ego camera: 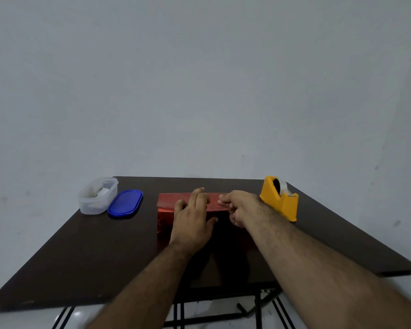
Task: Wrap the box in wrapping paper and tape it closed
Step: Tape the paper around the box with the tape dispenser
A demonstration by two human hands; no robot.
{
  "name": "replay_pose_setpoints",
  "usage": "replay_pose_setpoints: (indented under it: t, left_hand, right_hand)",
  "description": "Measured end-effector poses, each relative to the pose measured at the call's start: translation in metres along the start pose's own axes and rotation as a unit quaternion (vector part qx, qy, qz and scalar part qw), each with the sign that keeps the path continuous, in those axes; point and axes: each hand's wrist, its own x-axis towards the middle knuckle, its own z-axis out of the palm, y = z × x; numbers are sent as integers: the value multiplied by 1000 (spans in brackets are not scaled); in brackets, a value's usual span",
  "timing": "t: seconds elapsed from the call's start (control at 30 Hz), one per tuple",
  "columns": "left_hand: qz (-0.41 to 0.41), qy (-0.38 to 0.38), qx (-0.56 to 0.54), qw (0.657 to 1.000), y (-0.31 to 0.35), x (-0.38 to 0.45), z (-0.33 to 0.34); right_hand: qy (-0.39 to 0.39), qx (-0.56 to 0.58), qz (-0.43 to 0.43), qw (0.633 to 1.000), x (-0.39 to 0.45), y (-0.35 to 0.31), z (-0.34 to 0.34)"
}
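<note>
Left hand flat, fingers straight, pins our red wrapping paper to the box; right hand seemingly pinches tape, dispenser just beside.

A single head-worn, wide-angle camera looks forward and down across a dark table. A bare wall fills the upper frame.

- My left hand is lying on the box, my right hand beside it.
- The tape dispenser is sitting right of the box.
- The tub and its lid are sitting left, on the table.
</note>
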Motion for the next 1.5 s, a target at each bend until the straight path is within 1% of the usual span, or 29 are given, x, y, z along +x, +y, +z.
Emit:
replay_pose_setpoints:
  t: [0.2,0.37,0.47,0.53,0.7,0.83,0.97,1.23,1.5]
  left_hand:
    - [7,3,-8,1000,0,-1,0]
    - [11,4,-9,1000,-1,0,0]
    - [9,5,-14,1000,-1,-1,0]
    - [9,0,-16,1000,0,-1,0]
    - [9,0,-12,1000,0,0,1]
    - [12,-4,-15,1000,0,0,1]
    - [24,-29,24,999,2,1,1]
    - [32,-48,53,997,1,2,3]
    - [30,-49,47,997,1,2,3]
  right_hand:
    - [29,-38,-21,999,-3,4,1]
    - [53,-57,-73,994,-5,4,5]
    - [65,-66,-82,992,-8,4,7]
    - [73,-78,-69,992,-7,4,7]
    - [60,-130,-12,990,5,2,4]
    - [39,-237,18,971,-2,-10,-3]
    - [5,-298,41,954,1,-17,-3]
    - [-12,-316,37,948,-3,-21,-3]
    - [-8,-239,42,970,-5,-21,-9]
